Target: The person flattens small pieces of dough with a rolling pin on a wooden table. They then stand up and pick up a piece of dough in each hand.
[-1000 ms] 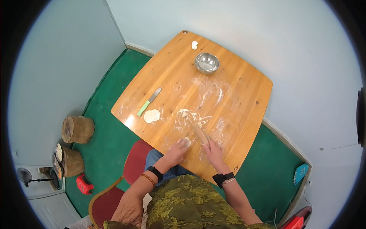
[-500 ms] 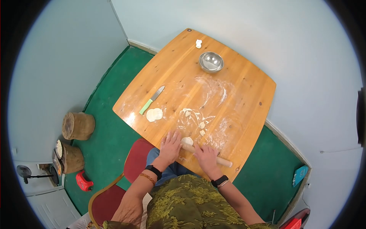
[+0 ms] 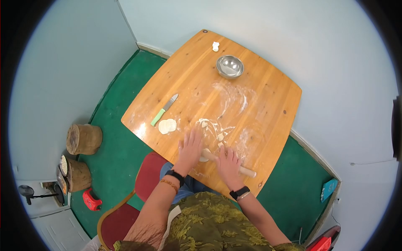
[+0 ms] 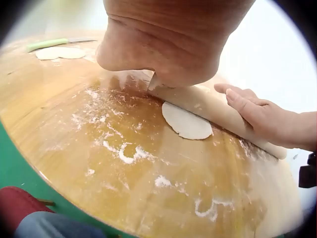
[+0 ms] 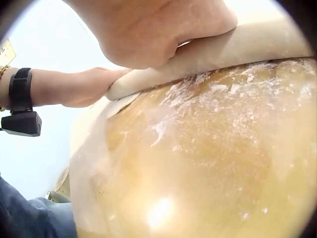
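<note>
A wooden rolling pin [image 3: 248, 171] lies across the near part of the floured table [image 3: 268, 108]. Beneath its left end is a thin round of dough [image 4: 185, 121], partly covered by the pin. My left hand [image 3: 190, 149] presses on that end with its fingers stretched forward. Farther right along the pin, my right hand [image 3: 229, 167] rests over it, palm down, fingers extended. Small dough pieces [image 3: 220, 137] sit in loose flour just beyond the hands. Overlapping flat dough rounds [image 3: 167, 126] lie to the left, beside a green-handled knife [image 3: 164, 111].
A steel bowl [image 3: 230, 67] stands toward the far side, with a small white item [image 3: 215, 46] behind it. A red chair [image 3: 151, 173] is at the table's near left edge. Two wooden stumps [image 3: 86, 139] are on the green floor.
The right hand brought the rolling pin down and turned it across the dough round. The left hand left the round's edge and came onto the pin; both hands have since shifted slightly along it.
</note>
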Available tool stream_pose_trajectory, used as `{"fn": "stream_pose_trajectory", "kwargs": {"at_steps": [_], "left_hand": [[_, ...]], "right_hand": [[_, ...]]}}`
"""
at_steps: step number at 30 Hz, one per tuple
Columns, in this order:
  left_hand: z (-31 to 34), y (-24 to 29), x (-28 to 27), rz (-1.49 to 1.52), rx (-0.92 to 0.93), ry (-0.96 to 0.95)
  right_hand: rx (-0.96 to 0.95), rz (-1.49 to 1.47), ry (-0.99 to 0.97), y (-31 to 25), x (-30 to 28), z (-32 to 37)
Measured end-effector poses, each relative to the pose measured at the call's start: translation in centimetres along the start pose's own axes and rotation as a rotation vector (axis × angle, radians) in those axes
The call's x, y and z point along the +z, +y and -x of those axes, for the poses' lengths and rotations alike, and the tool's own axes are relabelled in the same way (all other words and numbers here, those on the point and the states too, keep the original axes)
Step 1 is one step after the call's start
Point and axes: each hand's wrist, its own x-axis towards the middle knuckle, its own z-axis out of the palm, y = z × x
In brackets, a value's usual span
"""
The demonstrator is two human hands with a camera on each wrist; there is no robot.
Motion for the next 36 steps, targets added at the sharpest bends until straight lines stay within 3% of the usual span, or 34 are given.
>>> {"fn": "stream_pose_trajectory", "kwargs": {"at_steps": [5, 17, 20, 23, 26, 32, 36], "left_hand": [[4.0, -0.8, 0.3, 0.014, -0.036, -0.049], [-2.2, 0.7, 0.4, -0.006, -0.013, 0.136], [-0.2, -0.7, 1.5, -0.208, 0.039, -0.011], [2.9, -0.7, 0.1, 0.022, -0.027, -0.049], [3.7, -1.0, 0.7, 0.037, -0.072, -0.073], [-1.2, 0.5, -0.3, 0.016, -0.067, 0.016], [-2.8, 0.0, 0.7, 0.091, -0.139, 0.096]], "right_hand": [[-0.05, -0.022, -0.139, -1.4, -0.6, 3.6], [0.033, -0.006, 0.009, 0.4, 0.7, -2.2], [0.001, 0.034, -0.068, -0.5, 0.3, 0.1], [-0.035, -0.032, -0.133, -1.3, 0.7, 2.8], [-0.058, -0.027, -0.119, -2.0, -0.1, 3.3], [0.029, 0.014, -0.006, -1.0, -0.2, -1.2], [-0.074, -0.181, 0.017, 0.4, -1.6, -2.5]]}}
